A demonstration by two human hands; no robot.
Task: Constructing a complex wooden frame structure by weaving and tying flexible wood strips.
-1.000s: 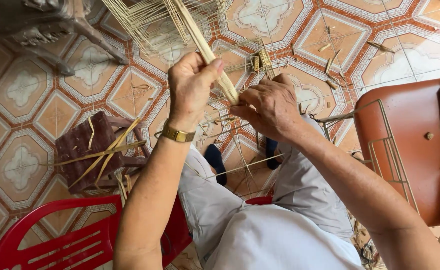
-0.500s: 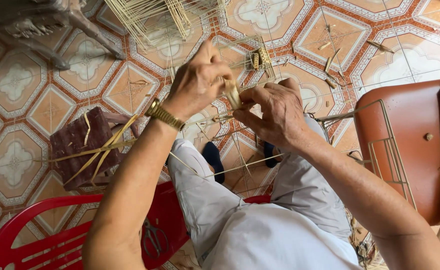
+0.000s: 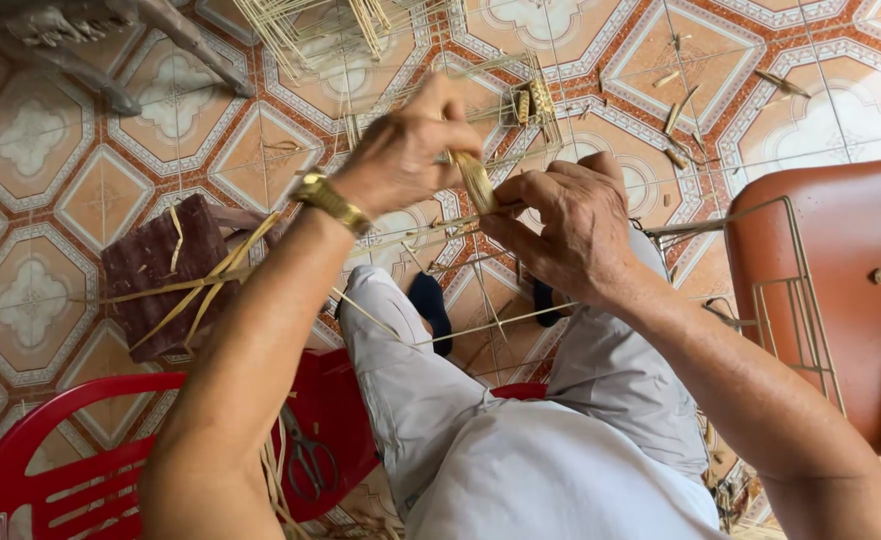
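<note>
Head view, left hand: the left hand, a gold wristwatch on its wrist, is closed with thumb and fingers pinched on the flat pale straw-coloured weaving strip.
Head view, right hand: the right hand is curled, fingertips pressed to the same strip and to the thin wire frame just beyond it; how tightly it grips cannot be told.
Where the strip is: held up between both hands, above the knees, touching the frame.
Handling: the strip looks light, thin and bendy, likely to split or kink if folded sharply; best pinched flat close to the weave. The frame looks stiff but slight, and would probably bend under force.
Seat: a red plastic chair with grey scissors and loose strips lying on it.
Floor: patterned orange and cream tiles, scattered with offcuts; a dark brown block with strips across it lies at left.
Room: a brown rounded chair seat with another wire frame leaning on it stands at right.
</note>
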